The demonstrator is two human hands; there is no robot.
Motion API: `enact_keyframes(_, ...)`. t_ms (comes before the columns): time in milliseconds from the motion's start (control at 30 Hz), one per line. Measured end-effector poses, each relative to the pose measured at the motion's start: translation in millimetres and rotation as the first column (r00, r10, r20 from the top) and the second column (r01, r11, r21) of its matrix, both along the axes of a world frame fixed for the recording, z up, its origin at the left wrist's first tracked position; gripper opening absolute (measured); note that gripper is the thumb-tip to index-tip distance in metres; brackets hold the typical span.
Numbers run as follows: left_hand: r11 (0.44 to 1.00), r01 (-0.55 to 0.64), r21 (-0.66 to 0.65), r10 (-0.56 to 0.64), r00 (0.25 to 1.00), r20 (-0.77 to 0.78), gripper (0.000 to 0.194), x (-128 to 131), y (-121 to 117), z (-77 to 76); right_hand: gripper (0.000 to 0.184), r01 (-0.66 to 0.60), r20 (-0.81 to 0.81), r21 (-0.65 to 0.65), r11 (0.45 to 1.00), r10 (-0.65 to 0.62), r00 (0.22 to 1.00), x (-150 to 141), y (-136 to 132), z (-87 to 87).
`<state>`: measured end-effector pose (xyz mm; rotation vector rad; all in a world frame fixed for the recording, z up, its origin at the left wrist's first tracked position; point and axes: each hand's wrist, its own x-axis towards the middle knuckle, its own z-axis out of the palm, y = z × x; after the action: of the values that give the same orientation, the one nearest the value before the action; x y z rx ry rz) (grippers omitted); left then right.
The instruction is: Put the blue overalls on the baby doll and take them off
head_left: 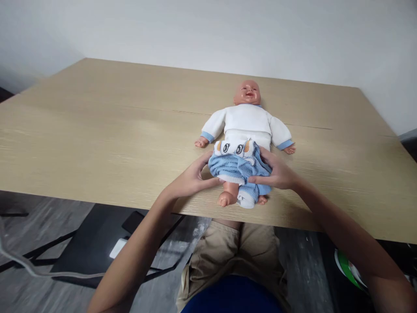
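A baby doll [246, 124] lies on its back near the front edge of a light wooden table [114, 130], head pointing away from me. It wears a white top with blue cuffs. Bunched blue trousers [239, 167] with a white panel of cartoon eyes sit around its hips and legs. My left hand [192, 176] grips the left side of the trousers, thumb under the hem. My right hand [276, 171] grips the right side, fingers curled over the fabric. One bare foot [225, 199] sticks out below the cloth.
The table runs back to a plain white wall. Below its front edge are my khaki-clad legs [234, 256], a dark metal frame [97, 243] on the grey floor, a white cable [29, 267] at the left and a green and white object [350, 269] at the right.
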<state>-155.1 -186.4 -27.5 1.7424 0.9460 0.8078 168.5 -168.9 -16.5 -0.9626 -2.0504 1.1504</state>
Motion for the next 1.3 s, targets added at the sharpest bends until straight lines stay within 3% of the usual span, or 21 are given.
enact_keyframes(67, 1.000, 0.013, -0.026, -0.013, 1.000, 0.005, 0.077, -1.4, 2.1, 1.1, 0.048, -0.001, -0.093, -0.031, 1.000, -0.002, 0.996, 4.0, 0.4, -6.7)
enact_keyframes(133, 0.999, 0.005, -0.033, -0.004, 1.000, 0.021, 0.070, -0.4, 6.6, 1.9, 0.039, -0.008, -0.167, -0.084, 0.996, -0.006, 0.986, 6.6, 1.2, -10.4)
enact_keyframes(267, 0.997, -0.063, 0.052, 0.061, 0.997, 0.041, 0.039, 8.6, 21.7, 8.9, 0.047, 0.011, -0.244, -0.314, 0.949, -0.092, 0.965, 10.2, 2.1, -11.0)
enact_keyframes(400, 0.983, -0.084, 0.165, 0.093, 0.995, -0.046, 0.055, 24.0, 40.3, 25.9, 0.073, 0.024, -0.318, -0.494, 0.869, -0.206, 0.926, 14.5, 4.1, -9.5)
enact_keyframes(567, 0.962, 0.100, 0.256, -0.035, 0.969, -0.245, 0.074, 47.2, 65.0, 52.9, 0.070, 0.030, -0.293, -0.550, 0.835, -0.226, 0.929, 19.7, 9.3, -8.3)
enact_keyframes(667, 0.931, 0.258, 0.259, -0.138, 0.904, -0.405, 0.062, 62.8, 79.5, 69.6, 0.072, 0.033, -0.276, -0.544, 0.839, -0.216, 0.937, 23.0, 11.8, -8.8)
enact_keyframes(767, 0.899, 0.410, 0.156, -0.294, 0.828, -0.478, 0.041, 77.1, 92.2, 84.5, 0.070, -0.017, -0.272, -0.528, 0.849, -0.150, 0.950, 27.8, 13.3, -8.7)
enact_keyframes(900, 0.775, 0.623, -0.106, -0.625, 0.729, -0.280, 0.027, 92.1, 104.8, 94.6, 0.057, -0.092, -0.114, -0.492, 0.866, 0.041, 0.993, 37.0, 13.8, -0.7)
enact_keyframes(1033, 0.707, 0.683, -0.184, -0.707, 0.689, -0.158, 0.024, 102.4, 112.8, 88.5, 0.048, -0.204, -0.043, -0.480, 0.853, 0.210, 0.977, 44.8, 11.5, 9.8)
enact_keyframes(1100, 0.695, 0.683, -0.226, -0.716, 0.686, -0.131, 0.024, 104.8, 115.7, 81.9, 0.050, -0.218, -0.107, -0.486, 0.847, 0.189, 0.976, 47.0, 9.1, 10.2)
enact_keyframes(1167, 0.671, 0.688, -0.277, -0.731, 0.677, -0.091, 0.024, 105.5, 118.1, 75.5, 0.055, -0.166, -0.172, -0.509, 0.844, 0.090, 0.981, 47.9, 5.8, 6.9)
enact_keyframes(1300, 0.531, 0.769, -0.355, -0.828, 0.561, -0.024, 0.033, 105.7, 121.8, 67.7, 0.062, -0.019, -0.246, -0.621, 0.783, -0.172, 0.954, 46.3, -0.6, -0.7)
